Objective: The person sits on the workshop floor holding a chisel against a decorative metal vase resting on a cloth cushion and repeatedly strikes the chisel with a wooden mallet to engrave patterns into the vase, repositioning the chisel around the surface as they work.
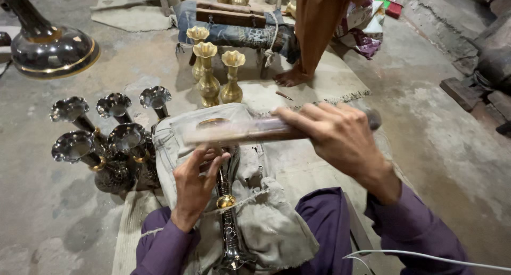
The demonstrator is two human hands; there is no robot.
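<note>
the left hand clasps a dark metal vase on grey cloth while the right hand grips a blurred file, five dark vases at nine o'clock.

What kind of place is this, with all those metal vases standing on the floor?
Probably a small metalware workshop with work done on the floor. Brass vases stand unfinished beside dark finished vases, and the left hand steadies a vase on a cloth while the right hand works a tool over it.

Dim, soft light, perhaps daylight; glints on dark vases; moving tool motion-blurred; wide-angle bending at edges.
</note>
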